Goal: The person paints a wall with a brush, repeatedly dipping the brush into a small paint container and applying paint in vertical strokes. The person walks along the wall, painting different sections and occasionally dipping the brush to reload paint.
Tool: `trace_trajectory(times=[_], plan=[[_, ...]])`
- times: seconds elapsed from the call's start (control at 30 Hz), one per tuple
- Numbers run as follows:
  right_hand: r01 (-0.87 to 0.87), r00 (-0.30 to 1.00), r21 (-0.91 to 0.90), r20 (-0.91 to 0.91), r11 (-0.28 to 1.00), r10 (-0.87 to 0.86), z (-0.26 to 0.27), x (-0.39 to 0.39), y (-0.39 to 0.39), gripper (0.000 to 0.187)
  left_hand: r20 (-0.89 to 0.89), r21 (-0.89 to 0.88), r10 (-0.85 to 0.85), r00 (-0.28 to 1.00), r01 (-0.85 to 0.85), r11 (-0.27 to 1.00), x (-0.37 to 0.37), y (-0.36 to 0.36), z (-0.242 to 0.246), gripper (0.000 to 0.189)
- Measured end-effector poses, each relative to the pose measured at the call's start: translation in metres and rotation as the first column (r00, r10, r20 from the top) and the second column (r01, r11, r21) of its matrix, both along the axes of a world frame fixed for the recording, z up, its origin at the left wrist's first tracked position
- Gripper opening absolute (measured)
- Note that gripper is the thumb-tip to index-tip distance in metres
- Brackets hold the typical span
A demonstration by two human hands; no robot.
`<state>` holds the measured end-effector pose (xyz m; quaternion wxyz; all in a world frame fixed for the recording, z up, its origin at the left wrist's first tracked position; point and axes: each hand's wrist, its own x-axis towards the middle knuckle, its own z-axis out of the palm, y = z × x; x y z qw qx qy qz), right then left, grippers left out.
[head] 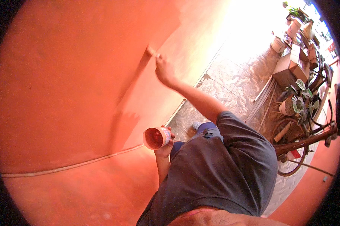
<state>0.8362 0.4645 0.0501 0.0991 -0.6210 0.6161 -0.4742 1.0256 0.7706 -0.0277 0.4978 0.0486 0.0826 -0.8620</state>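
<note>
My left hand (166, 148) grips a round paint container (166, 135) with a printed side. Its mouth faces the camera, and reddish paint (156, 138) shows inside. Out in front, my right hand (165, 69) is closed around the handle of a paintbrush (150, 50). The brush head is at the orange wall (74, 84); whether its bristles touch is hard to tell. Darker orange covers much of this wall, and a paler band (150, 93) runs along its lower part. The shadow of my arm and brush falls across the wall.
A pale pipe or cord (74, 167) follows the wall corner. Patterned floor tiles (232, 84) meet the wall's base. At right are a cardboard box (286, 67), a potted plant (287, 107), long thin strips (264, 89), a bicycle (305, 141) and a white bucket (278, 44).
</note>
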Motion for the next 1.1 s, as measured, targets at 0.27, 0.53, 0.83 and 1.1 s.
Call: trace_trajectory(times=[0.27, 0.53, 0.83, 1.1], plan=[[-0.477, 0.795, 0.286, 0.544, 0.831, 0.269, -0.073, 0.012, 0.123, 0.020, 0.073, 0.006, 0.047, 0.996, -0.047, 0.999, 0.014, 0.051, 0.003, 0.058], [-0.658, 0.710, 0.638, 0.703, 0.401, 0.048, -0.126, -0.052, 0.305, 0.018, 0.088, -0.001, 0.223, 0.971, -0.224, 0.975, 0.033, 0.177, -0.025, 0.058], [-0.569, 0.821, 0.753, 0.537, 0.330, 0.191, -0.132, -0.085, 0.431, 0.048, 0.190, -0.083, 0.312, 0.931, -0.301, 0.950, 0.013, 0.261, -0.006, 0.061], [-0.395, 0.851, 0.742, 0.074, 0.541, 0.520, -0.046, -0.104, 0.471, 0.025, 0.363, 0.068, 0.413, 0.835, -0.466, 0.882, -0.009, 0.275, 0.025, 0.050]])
